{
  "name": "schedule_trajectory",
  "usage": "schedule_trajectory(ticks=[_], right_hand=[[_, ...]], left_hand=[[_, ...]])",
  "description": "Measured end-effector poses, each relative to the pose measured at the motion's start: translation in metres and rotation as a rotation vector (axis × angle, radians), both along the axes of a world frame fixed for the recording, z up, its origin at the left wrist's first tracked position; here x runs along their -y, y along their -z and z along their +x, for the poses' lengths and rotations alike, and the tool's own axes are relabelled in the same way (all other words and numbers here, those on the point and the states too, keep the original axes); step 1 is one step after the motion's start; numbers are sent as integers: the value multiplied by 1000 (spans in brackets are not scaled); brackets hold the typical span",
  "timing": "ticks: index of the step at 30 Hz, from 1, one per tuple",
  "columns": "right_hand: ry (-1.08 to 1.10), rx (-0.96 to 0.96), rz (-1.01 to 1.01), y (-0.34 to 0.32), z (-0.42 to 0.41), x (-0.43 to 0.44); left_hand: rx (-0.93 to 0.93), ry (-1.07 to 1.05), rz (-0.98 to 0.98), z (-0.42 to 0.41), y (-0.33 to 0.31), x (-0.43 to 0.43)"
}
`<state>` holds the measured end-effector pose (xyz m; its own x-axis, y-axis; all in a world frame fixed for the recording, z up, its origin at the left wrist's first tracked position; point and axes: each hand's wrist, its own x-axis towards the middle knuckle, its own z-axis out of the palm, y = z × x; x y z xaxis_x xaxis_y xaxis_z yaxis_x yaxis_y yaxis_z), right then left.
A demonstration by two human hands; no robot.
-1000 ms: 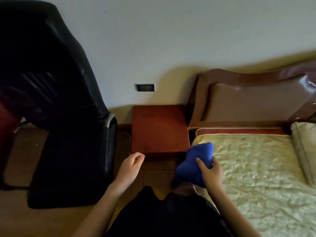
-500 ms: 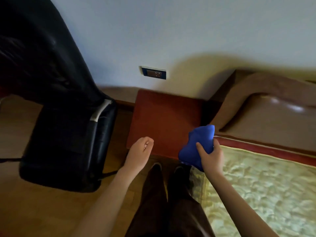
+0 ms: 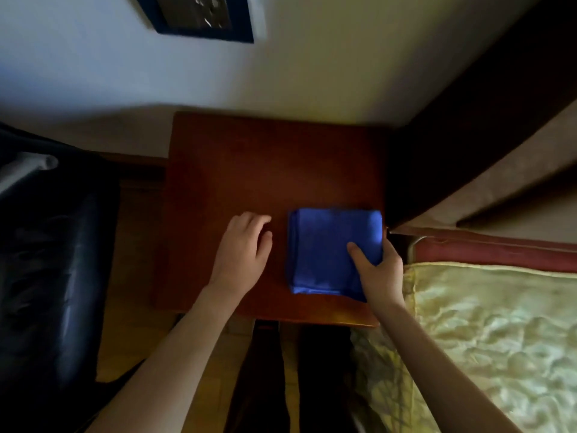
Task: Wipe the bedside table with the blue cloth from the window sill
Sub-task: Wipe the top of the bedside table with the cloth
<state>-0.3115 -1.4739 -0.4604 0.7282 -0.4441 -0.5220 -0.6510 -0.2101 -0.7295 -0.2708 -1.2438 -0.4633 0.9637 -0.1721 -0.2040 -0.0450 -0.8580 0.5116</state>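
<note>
Now the blue cloth (image 3: 324,248), folded into a neat square, lies flat on the right half of the red-brown desk (image 3: 249,170), its right edge nearly level with the desk's right side. The right hand (image 3: 379,270) grips the cloth at its lower right corner: the thumb presses on top of the fabric while the fingers wrap around the cloth's right edge, so this hand is closed on the cloth. Just left of the cloth, not touching it, the left hand (image 3: 243,248) rests palm down on the bare wood, holding nothing, with the fingers loosely curled and close together.

Right of the desk sits a bed with a pale yellow quilted cover (image 3: 487,332) edged by a red band, and a brown padded headboard (image 3: 499,170) rises behind it. A black leather chair (image 3: 53,267) stands to the left of the desk. Above the desk, a dark-framed wall socket (image 3: 199,17) is fixed to the white wall.
</note>
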Motion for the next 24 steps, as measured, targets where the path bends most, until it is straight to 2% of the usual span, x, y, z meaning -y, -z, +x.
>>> schedule_trajectory(ticks=[3, 6, 7, 9, 11, 17, 22, 24], right_hand=[[-92, 42, -272, -5, -7, -3], [-353, 196, -711, -8, -11, -15], [-446, 224, -786, -4, -10, -21], [-581, 198, -816, 8, -6, -33], [-605, 188, -853, 23, -5, -40], [-437, 316, -999, 46, 27, -35], [-437, 289, -968, 45, 119, -25], [-436, 273, -969, 44, 128, -24]], left_hand=[[105, 57, 57, 1, 14, -2], [108, 64, 123, 6, 18, -5], [102, 64, 149, 9, 19, -6], [100, 73, 197, 15, 24, -8], [109, 78, 221, 18, 30, -11], [173, 71, 223, 15, 43, -13], [196, 65, 246, 17, 45, -16], [203, 66, 246, 16, 44, -15]])
